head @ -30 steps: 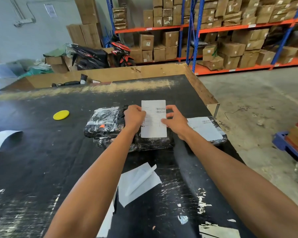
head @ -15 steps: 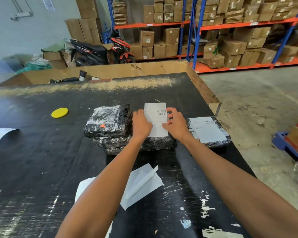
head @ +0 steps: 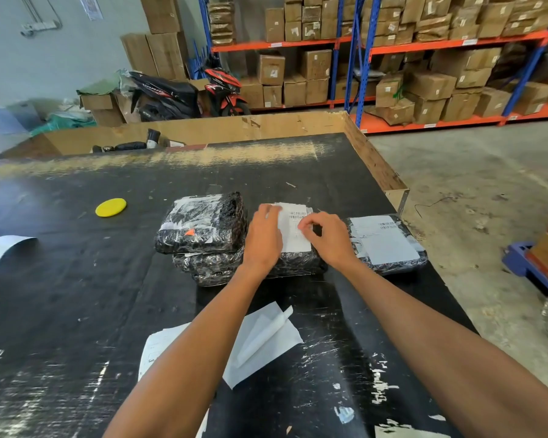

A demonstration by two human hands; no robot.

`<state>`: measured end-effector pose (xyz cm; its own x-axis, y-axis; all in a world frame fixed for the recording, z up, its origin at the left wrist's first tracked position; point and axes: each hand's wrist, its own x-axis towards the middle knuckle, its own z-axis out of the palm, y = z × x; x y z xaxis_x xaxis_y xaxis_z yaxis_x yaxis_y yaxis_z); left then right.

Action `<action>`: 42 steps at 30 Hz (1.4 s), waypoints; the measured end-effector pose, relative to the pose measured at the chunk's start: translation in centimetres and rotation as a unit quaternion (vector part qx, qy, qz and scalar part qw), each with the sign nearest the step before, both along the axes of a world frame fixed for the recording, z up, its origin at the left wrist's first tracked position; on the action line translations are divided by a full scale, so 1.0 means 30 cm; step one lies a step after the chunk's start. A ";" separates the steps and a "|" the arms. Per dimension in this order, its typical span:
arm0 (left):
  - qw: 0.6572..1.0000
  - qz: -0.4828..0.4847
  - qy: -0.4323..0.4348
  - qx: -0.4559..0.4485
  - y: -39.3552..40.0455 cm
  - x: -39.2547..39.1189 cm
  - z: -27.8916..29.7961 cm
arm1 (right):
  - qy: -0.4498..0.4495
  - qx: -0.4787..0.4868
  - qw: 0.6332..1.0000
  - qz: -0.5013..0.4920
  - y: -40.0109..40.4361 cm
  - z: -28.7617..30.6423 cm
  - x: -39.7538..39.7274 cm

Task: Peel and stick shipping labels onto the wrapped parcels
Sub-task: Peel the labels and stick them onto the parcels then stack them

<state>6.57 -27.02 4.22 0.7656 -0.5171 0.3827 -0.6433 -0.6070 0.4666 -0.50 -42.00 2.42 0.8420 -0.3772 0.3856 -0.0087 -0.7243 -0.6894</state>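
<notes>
- Two bare hands are at work at the centre of the frame, over a black plastic-wrapped parcel (head: 293,262) lying on the big black scuffed worktable (head: 76,295).
- A white rectangular shipping label (head: 295,227) lies on top of that parcel, barcode print toward its far end.
- Left hand (head: 263,238) rests on the label's left edge, knuckles up; its fingers are blurred, so how far they curl I cannot tell.
- Right hand (head: 326,237) has its fingers bent, the tips down on the label's right side, pressing or pinching at the paper there.
- Just left, touching the worked parcel, sits a stack of black wrapped parcels (head: 203,229), the top one streaked with white tape and a small orange mark.
- Just right, a flat black wrapped parcel (head: 389,248) already carries a white label of its own.
- Lower centre, between the forearms, a peeled white backing sheet (head: 263,339) lies with one strip curled up; a printed white sheet (head: 159,346) pokes out under the left forearm.
- Left of the parcels, well apart, a round yellow disc (head: 110,207).
- Far left edge, a curled white paper sheet (head: 0,252).
- Upper right of the frame, orange-and-blue warehouse racking (head: 361,58) loaded with brown cartons; a black-and-red motorbike (head: 187,93) is parked by it.
</notes>
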 end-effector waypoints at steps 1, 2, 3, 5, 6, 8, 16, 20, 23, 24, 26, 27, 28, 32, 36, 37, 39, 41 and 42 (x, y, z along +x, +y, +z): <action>1.000 -0.020 0.000 0.023 -0.002 0.013 -0.003 | 0.013 -0.015 1.000 0.009 -0.009 -0.003 0.005; 0.999 -0.031 0.014 0.038 -0.005 0.024 -0.003 | 0.027 -0.027 0.999 0.015 -0.015 -0.001 0.010; 0.997 -0.037 0.030 0.057 -0.007 0.035 0.000 | 0.041 -0.036 0.998 0.020 -0.021 0.003 0.014; 0.992 -0.054 0.044 0.103 -0.016 0.063 0.008 | 0.074 -0.044 0.996 0.024 -0.031 0.010 0.031; 0.988 -0.060 0.047 0.133 -0.023 0.074 0.012 | 0.095 -0.049 0.994 0.025 -0.032 0.019 0.038; 0.980 -0.059 0.060 0.181 -0.039 0.101 0.022 | 0.134 -0.071 0.988 0.027 -0.038 0.029 0.065; 0.970 -0.017 0.133 0.202 -0.079 0.169 0.024 | 0.286 -0.076 0.955 0.011 -0.043 0.052 0.130; 0.973 -0.006 0.148 0.174 -0.073 0.155 0.011 | 0.257 0.056 0.963 -0.065 -0.028 0.031 0.114; 0.972 0.011 0.199 0.128 -0.066 0.124 0.014 | 0.259 0.170 0.942 -0.131 -0.012 0.032 0.089; 0.970 0.016 0.214 0.117 -0.061 0.111 0.013 | 0.262 0.208 0.933 -0.132 -0.011 0.028 0.084; 0.968 0.022 0.231 0.099 -0.053 0.093 0.011 | 0.253 0.314 0.908 -0.116 -0.004 0.029 0.082; 0.967 0.026 0.237 0.089 -0.051 0.087 0.008 | 0.237 0.374 0.890 -0.106 -0.009 0.019 0.086; 0.967 0.031 0.241 0.078 -0.048 0.083 0.004 | 0.215 0.424 0.874 -0.097 -0.031 -0.024 0.108; 0.968 0.049 0.246 0.030 -0.046 0.053 -0.002 | 0.129 0.471 0.865 -0.114 0.019 0.007 0.090; 0.969 0.066 0.238 -0.013 -0.034 0.031 -0.010 | 0.085 0.369 0.915 -0.137 0.056 0.013 0.046; 0.969 0.068 0.239 -0.022 -0.031 0.026 -0.010 | 0.082 0.349 0.924 -0.134 0.064 0.017 0.035; 0.969 0.068 0.238 -0.026 -0.026 0.019 -0.011 | 0.096 0.313 0.937 -0.122 0.071 0.019 0.029; 0.968 0.064 0.241 -0.032 -0.019 0.028 -0.017 | 0.128 0.296 0.940 -0.114 0.067 0.017 0.028; 0.967 0.058 0.244 -0.045 -0.017 0.031 -0.017 | 0.137 0.316 0.931 -0.117 0.059 0.016 0.029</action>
<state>7.51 -27.51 3.69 0.9174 -0.3980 -0.0003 -0.2622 -0.6050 0.7518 0.36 -40.22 2.91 0.7425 -0.6413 -0.1934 -0.3538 -0.1304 -0.9262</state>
